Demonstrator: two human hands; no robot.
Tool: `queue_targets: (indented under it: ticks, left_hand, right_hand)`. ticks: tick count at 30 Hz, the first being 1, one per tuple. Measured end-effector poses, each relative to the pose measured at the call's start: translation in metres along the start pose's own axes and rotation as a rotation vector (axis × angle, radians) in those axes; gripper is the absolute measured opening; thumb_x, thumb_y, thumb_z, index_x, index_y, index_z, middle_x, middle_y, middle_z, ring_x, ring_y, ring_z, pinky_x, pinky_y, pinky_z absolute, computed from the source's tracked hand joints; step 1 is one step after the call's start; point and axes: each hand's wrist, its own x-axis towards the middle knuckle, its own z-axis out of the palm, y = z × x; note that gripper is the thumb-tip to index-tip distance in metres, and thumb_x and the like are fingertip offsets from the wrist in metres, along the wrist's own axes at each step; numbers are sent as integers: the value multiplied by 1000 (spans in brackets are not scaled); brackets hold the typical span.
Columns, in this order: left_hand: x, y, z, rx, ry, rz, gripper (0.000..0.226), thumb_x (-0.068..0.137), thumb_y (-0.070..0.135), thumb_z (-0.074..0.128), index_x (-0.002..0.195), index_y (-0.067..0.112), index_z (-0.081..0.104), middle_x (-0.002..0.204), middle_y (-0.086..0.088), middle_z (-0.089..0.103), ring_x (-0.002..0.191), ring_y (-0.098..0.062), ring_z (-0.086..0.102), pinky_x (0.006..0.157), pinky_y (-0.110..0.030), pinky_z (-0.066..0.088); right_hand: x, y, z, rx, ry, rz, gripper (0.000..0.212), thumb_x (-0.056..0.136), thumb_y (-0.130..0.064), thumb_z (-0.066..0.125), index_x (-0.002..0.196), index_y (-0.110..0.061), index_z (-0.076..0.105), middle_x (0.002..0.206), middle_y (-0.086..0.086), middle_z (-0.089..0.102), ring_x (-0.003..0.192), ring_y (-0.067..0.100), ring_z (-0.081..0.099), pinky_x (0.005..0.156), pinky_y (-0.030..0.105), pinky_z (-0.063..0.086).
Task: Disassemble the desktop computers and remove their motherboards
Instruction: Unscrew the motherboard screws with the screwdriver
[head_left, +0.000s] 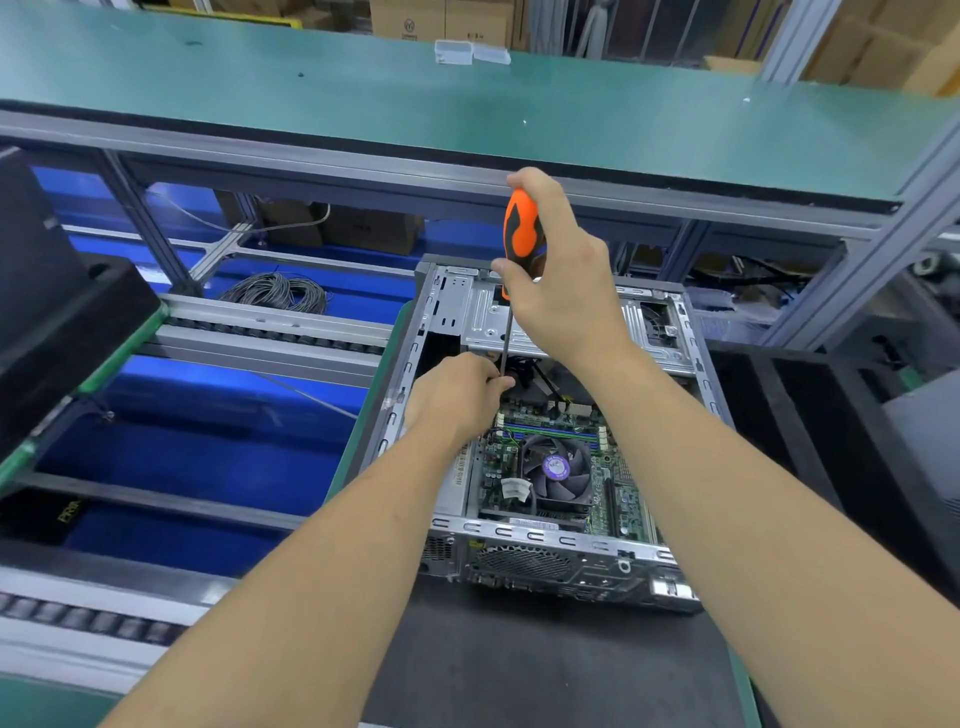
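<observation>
One desktop computer case (550, 561) lies open on the dark counter (519, 665), exposing the green motherboard (618, 499) with its grey CPU fan (556, 470). Right hand (563, 291) grips an orange-and-black screwdriver (522, 234), held upright. Left hand (457, 389) pinches the screwdriver shaft near its tip.

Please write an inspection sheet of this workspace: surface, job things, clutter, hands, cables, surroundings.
Surface: dark mat under the computer case.
Job things: case open; motherboard and its fan in place; screwdriver upright, shaft reaching into the case.
Clutter: small clear boxes on the green shelf.
Hands: right hand grips the handle; left hand pinches the shaft near the tip.
Cables: grey coil behind the roller track.
Surroundings: cardboard cartons beyond the shelf.
</observation>
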Motion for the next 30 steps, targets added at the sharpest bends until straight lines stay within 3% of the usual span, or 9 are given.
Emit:
queue_targets:
  ticks: [4,8,11,12,14,17,20,23,30]
  left_hand:
    - [0,0,0,6,-7,-5,41,101,44,53,69,20,61,62,3,59,65,-23,61,63,-33,53]
    - [0,0,1,7,-10,-17,42,101,45,53,64,24,55,61,4,58,63,-22,61,62,-32,52]
    - [1,0,2,20,-20,-15,36,101,45,52,72,24,62,63,5,60,65,-22,62,63,-33,54]
    - [1,0,2,34,-27,-11,34,101,45,52,77,24,65,64,6,61,66,-22,62,64,-33,54]
    - [1,0,3,54,-37,7,32,101,47,51,84,26,68,66,8,60,66,-20,62,63,-32,53]
    - [2,-1,5,50,-40,29,30,101,49,50,92,30,71,68,10,62,66,-17,62,63,-31,53]
    - [3,-3,7,42,-31,49,28,101,48,50,92,31,71,67,14,59,70,-17,63,62,-30,49]
    - [4,-4,9,35,-11,76,29,101,48,50,89,31,69,68,15,56,72,-17,61,59,-28,43]
    - [4,-5,10,29,9,97,25,102,48,46,111,37,67,85,14,63,79,-16,61,62,-29,43]
  right_hand:
    - [-3,-2,0,18,-14,24,67,85,-9,71,143,-25,40,97,-8,53,81,25,51,79,43,52]
    - [-3,-5,-5,6,-36,56,62,86,-10,70,139,-24,41,90,-3,53,77,27,51,76,42,52]
    - [8,-13,-17,-47,-107,65,33,91,-24,64,118,-22,46,77,6,54,71,31,49,66,41,50]
    - [17,-17,-21,-127,-128,73,21,94,-34,59,104,-20,48,74,9,54,72,33,49,64,40,48]
    - [39,-25,-32,-431,-184,100,42,97,-54,45,74,-19,43,67,6,46,74,34,48,64,36,39]
    - [65,-39,-44,-890,-327,132,55,96,-62,41,64,-18,32,65,1,33,76,30,44,67,37,35]
    - [68,-44,-44,-927,-461,146,52,98,-57,45,65,-19,30,67,1,33,78,30,44,67,39,36]
    - [66,-39,-50,-827,-517,106,47,100,-42,47,63,-16,34,66,4,36,62,26,41,63,35,35]
    - [71,-29,-63,-809,-620,18,50,102,-37,43,60,-9,41,58,8,42,52,22,39,47,29,23]
